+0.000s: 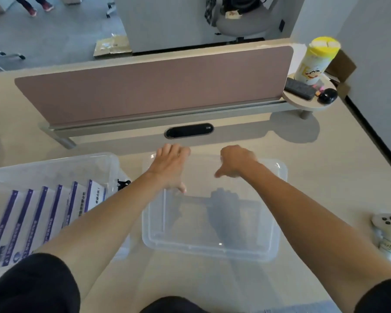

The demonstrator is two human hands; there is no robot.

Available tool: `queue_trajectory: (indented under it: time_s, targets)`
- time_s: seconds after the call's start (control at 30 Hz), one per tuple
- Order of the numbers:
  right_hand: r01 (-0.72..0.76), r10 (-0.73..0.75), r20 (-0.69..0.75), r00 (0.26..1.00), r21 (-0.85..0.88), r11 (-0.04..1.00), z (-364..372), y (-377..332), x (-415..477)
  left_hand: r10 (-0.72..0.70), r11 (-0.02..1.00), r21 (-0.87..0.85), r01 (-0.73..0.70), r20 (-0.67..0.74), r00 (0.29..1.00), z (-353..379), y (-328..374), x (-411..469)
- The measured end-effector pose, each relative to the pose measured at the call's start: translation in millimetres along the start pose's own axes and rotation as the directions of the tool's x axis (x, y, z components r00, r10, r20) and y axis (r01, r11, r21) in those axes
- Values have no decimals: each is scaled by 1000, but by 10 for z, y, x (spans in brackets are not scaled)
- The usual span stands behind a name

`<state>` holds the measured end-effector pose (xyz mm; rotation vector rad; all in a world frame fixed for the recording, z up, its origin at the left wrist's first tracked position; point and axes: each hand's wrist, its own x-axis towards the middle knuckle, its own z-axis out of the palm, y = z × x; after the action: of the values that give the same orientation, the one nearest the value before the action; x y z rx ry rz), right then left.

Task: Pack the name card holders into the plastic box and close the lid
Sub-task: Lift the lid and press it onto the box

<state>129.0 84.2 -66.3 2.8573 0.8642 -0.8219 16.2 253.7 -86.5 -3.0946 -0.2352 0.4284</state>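
Head view is showing card holders (43,213) standing in a row inside the clear box (108,163) at the left of the desk (325,177). Just beside it, the lid (212,242) is lying flat. Both hands are gripping its far edge: left hand (171,164) with fingers curled over, right hand (235,161) the same. A white controller (385,231) is lying at the right.

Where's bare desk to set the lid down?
Free: between lid and controller; the strip between the hands and divider. Crowded: left, where the box of card holders sits.
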Motion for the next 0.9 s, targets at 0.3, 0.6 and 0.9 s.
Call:
queue_trajectory:
  time_s: [0.3, 0.6, 0.9]
  targets:
    - [23, -25, -277, 961, -8, 1000, -247, -292, -1397, 57, 994, -58, -96, -478, 876, -394, 43, -1021]
    - [109, -50, -269, 962, 211, 971, 508, -392, -2427, 237, 929, -234, -287, -219, 946, -200, 66, -1905]
    - [56, -56, -114, 992, -5, 998, 1740, -227, -2596, 300, 899, -348, -266, 46, 953, 837, 569, -2209]
